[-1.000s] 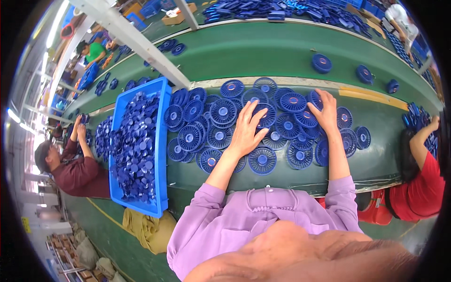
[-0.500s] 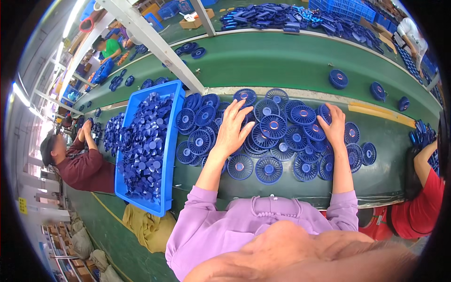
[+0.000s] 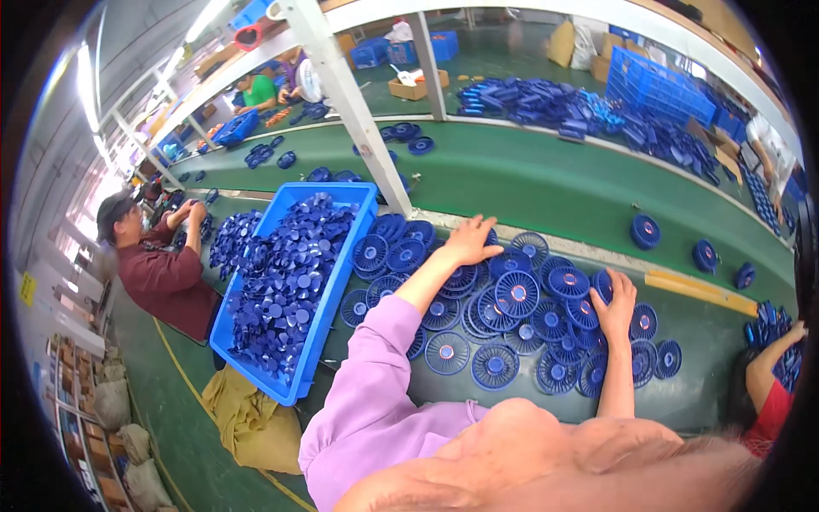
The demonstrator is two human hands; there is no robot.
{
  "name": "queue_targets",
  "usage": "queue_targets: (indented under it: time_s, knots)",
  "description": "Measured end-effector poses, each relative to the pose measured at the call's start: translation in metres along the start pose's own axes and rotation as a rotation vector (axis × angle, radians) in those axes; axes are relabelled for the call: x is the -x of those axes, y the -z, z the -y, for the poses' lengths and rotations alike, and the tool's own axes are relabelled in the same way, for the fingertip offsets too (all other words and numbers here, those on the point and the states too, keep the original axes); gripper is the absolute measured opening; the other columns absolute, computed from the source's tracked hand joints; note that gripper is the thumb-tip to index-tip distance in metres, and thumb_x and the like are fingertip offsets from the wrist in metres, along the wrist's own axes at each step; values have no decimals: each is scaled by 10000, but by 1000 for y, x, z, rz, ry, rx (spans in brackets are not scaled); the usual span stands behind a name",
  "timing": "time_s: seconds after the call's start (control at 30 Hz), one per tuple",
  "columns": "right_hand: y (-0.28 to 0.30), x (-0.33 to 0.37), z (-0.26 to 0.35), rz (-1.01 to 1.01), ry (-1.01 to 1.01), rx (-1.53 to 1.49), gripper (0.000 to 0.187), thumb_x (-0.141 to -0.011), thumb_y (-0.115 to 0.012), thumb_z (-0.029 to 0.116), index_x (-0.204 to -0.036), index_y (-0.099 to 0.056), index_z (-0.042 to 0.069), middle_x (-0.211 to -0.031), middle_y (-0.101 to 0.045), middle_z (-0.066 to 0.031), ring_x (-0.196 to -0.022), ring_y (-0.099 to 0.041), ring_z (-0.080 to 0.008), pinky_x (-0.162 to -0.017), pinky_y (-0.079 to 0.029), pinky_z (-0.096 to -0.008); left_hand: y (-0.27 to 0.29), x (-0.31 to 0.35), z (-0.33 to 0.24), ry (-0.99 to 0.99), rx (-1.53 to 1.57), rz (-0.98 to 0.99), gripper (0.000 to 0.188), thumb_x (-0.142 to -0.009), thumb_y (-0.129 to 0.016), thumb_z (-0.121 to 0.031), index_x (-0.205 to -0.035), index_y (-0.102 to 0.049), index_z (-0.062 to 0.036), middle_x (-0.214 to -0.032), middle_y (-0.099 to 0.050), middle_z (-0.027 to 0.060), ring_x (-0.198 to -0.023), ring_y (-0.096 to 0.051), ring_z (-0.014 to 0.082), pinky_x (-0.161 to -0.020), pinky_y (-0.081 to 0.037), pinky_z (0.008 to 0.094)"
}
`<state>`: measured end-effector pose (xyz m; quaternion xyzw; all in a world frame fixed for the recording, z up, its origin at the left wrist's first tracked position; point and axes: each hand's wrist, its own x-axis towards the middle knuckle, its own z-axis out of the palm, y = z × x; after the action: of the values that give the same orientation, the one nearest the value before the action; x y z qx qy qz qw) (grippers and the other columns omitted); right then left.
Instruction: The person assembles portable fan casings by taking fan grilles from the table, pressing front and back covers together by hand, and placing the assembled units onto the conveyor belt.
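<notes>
Round blue fan grilles point(image 3: 495, 365) with spoked rims lie in an overlapping heap on the green table before me. My left hand point(image 3: 467, 242) reaches over the heap's far side, fingers spread and resting on grilles near the table's back edge. Its fingers partly cover a grille there. At the heap's right side, my right hand point(image 3: 616, 311) has its thumb and fingers curled about the edge of a tilted grille point(image 3: 602, 287). Part of that grille is hidden by the hand.
A blue tray point(image 3: 365, 205) full of small dark-blue caps stands at left. Beyond a metal post point(image 3: 358, 111) runs a green belt point(image 3: 529, 183) carrying a few grilles point(image 3: 645, 230). Co-workers sit at left point(image 3: 162, 264) and right. Dark-blue parts point(image 3: 529, 102) are piled beyond.
The view has tilted and turned, so the scene sits lower. My left hand has shifted right along the heap's far side. My right hand stays at the same grille.
</notes>
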<state>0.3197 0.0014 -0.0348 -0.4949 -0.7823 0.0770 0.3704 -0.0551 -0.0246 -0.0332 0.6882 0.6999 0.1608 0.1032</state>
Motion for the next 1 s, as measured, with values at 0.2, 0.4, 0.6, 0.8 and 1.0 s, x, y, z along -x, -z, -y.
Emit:
queue_targets:
  time_s: [0.2,0.4,0.6,0.8,1.0]
  knots:
    - [-1,-1,-1,12,7,-13,581,-694,-771,164,-1233,-572,75,-1206,-535,-180,-1113,-486,-355,-968,-406,-430,4,1,-7,-65,-9,-81,646,-758,-708,-416,-1287,-523,-95,-1297,-526,167,-1216,-445,387,-1039,-360,449]
    - [-2,-2,-7,24,29,23,574,-712,-764,159,-1242,-563,74,-1213,-537,-166,-1122,-485,-355,-972,-401,-428,46,29,-40,-128,120,-268,854,-679,-715,-282,-1425,-341,-105,-1378,-437,183,-1224,-418,407,-1057,-338,467]
    - [-4,-1,-21,40,65,64,535,-759,-730,147,-1256,-548,66,-1238,-532,-164,-1125,-487,-348,-973,-392,-418,50,64,-70,-426,419,-82,711,-736,-689,-248,-1362,-425,-36,-1353,-466,211,-1269,-421,383,-1064,-333,452]
    - [-7,-5,-17,78,69,41,527,-781,-715,139,-1275,-541,81,-1242,-529,-161,-1103,-494,-339,-942,-412,-412,1,102,-85,-320,213,-97,644,-852,-613,-409,-1389,-416,-113,-1455,-355,183,-1365,-293,370,-1075,-253,525]
    - [-13,-3,-31,64,94,42,530,-791,-712,146,-1286,-534,80,-1250,-523,-166,-1107,-496,-334,-928,-423,-404,-2,102,-84,-331,243,-170,603,-861,-592,-416,-1362,-455,-109,-1437,-391,177,-1351,-329,345,-1061,-268,496]
